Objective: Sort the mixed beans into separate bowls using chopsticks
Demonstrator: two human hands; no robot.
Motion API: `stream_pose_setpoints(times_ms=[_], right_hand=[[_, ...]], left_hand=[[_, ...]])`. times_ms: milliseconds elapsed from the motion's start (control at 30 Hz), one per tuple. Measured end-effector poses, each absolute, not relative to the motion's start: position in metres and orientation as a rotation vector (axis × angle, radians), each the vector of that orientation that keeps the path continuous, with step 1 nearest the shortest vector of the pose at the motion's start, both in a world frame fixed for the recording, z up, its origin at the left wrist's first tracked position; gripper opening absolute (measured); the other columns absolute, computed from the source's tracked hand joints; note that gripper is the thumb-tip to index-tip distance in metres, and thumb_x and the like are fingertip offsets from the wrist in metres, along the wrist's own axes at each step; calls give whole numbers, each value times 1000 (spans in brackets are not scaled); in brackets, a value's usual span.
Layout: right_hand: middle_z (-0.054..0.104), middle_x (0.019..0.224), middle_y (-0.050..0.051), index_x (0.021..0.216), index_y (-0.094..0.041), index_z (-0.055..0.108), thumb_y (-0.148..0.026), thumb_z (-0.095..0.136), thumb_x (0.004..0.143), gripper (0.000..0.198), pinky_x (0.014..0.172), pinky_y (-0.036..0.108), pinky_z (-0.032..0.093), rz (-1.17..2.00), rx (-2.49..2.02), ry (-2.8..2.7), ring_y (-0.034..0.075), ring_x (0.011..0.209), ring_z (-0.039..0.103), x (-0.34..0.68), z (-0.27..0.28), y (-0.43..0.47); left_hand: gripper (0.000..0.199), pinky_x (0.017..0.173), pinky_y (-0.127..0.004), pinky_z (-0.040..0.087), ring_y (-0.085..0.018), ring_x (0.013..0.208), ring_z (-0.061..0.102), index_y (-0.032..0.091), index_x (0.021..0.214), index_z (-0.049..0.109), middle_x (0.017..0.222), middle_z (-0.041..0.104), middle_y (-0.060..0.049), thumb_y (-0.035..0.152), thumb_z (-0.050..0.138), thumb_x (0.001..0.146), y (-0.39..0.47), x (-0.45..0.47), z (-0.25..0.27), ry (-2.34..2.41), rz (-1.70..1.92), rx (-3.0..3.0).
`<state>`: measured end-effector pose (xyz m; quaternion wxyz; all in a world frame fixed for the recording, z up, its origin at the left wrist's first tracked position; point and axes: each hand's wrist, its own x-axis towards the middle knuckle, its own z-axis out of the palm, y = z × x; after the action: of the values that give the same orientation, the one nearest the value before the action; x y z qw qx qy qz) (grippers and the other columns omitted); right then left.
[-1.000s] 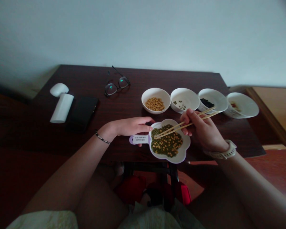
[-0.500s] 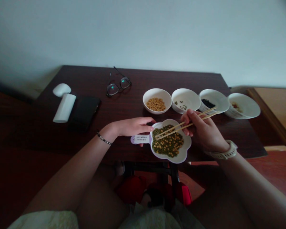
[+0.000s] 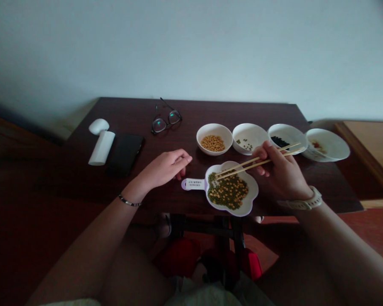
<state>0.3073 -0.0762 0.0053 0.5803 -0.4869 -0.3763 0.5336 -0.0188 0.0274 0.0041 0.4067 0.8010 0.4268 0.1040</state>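
Observation:
My right hand (image 3: 279, 170) is closed around a pair of wooden chopsticks (image 3: 258, 161). Their tips reach into the left side of a white flower-shaped dish (image 3: 252, 193) with a purple rim and a labelled handle (image 3: 194, 184). Inside lie many green beans (image 3: 223, 193) mixed with yellow beans. My left hand (image 3: 170, 166) hovers just left of the dish, above the handle's end, apart from it. Its fingers are loosely bent with nothing visible in them.
Behind the dish stand several white bowls in a row: one with yellow beans (image 3: 212, 143), one with a few green beans (image 3: 253, 132), one with black beans (image 3: 280, 142), one with reddish bits (image 3: 335, 146). Glasses (image 3: 167, 122), a black flat object (image 3: 126, 154) and a white cylinder (image 3: 102, 148) lie left.
My left hand has let go of the dish and moved left. The chopsticks stay in the dish, tips slightly higher up among the beans. The whole view has shifted a little.

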Motion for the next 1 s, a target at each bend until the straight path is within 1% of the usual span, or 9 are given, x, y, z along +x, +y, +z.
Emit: stream_pose_setpoints(times_ms=[33, 67, 133, 267, 400, 633, 833, 933, 1000], right_hand=[[49, 69, -3, 75, -24, 54, -58, 81, 99, 49, 44, 28, 39, 1224, -1117, -853, 10, 51, 43, 308, 7, -75], [48, 71, -4, 76, -25, 54, -56, 83, 97, 48, 44, 28, 38, 1195, -1089, -825, 10, 52, 43, 309, 9, -73], [49, 74, -3, 76, -25, 54, -52, 87, 96, 47, 43, 29, 37, 1138, -1043, -782, 10, 54, 43, 311, 10, -68], [54, 80, -1, 79, -25, 60, -49, 90, 93, 41, 41, 27, 39, 980, -977, -696, 11, 59, 47, 316, 5, -55], [58, 83, -1, 80, -25, 61, -51, 88, 93, 40, 46, 24, 49, 848, -995, -676, 11, 64, 55, 315, -3, -40], [60, 79, -1, 76, -24, 61, -62, 86, 93, 48, 44, 22, 49, 732, -1050, -760, 10, 58, 59, 299, -8, -26], [58, 68, -1, 77, -25, 64, -68, 81, 95, 50, 43, 24, 48, 729, -1107, -839, 12, 53, 59, 291, -9, -24], [58, 68, -1, 76, -25, 65, -66, 82, 95, 48, 43, 24, 48, 734, -1091, -833, 12, 54, 59, 292, -7, -26], [59, 69, -1, 77, -25, 65, -65, 82, 95, 47, 42, 25, 46, 750, -1094, -827, 12, 54, 59, 294, -4, -28]], left_hand=[[38, 75, -33, 55, -22, 76, 73, 21, 108, 72, 85, 78, -6, 54, 52, 111, 30, -28, 3, 1265, 330, 2121], [30, 81, -36, 56, -24, 82, 73, 22, 105, 72, 88, 78, -7, 48, 57, 108, 33, -39, 2, 1475, 414, 2214], [18, 94, -43, 58, -30, 98, 74, 22, 111, 70, 103, 79, -10, 36, 61, 103, 41, -64, -4, 1811, 553, 2298], [35, 116, -55, 51, -41, 132, 62, 15, 126, 66, 131, 69, -22, 35, 66, 97, 58, -112, -18, 2163, 594, 2330], [53, 117, -60, 50, -45, 133, 60, 13, 138, 60, 138, 64, -25, 45, 67, 97, 63, -133, -27, 2244, 508, 2289], [62, 114, -57, 51, -46, 132, 62, 10, 146, 54, 138, 67, -26, 45, 66, 96, 58, -126, -25, 2234, 493, 2324], [59, 113, -56, 51, -45, 131, 63, 10, 144, 55, 136, 68, -26, 47, 65, 99, 50, -118, -21, 2235, 458, 2330], [52, 114, -58, 49, -46, 136, 59, 11, 140, 58, 141, 65, -27, 46, 62, 102, 42, -107, -17, 2159, 536, 2409], [41, 117, -57, 48, -43, 138, 59, 15, 135, 61, 142, 66, -24, 41, 60, 104, 39, -95, -13, 1988, 649, 2457]])
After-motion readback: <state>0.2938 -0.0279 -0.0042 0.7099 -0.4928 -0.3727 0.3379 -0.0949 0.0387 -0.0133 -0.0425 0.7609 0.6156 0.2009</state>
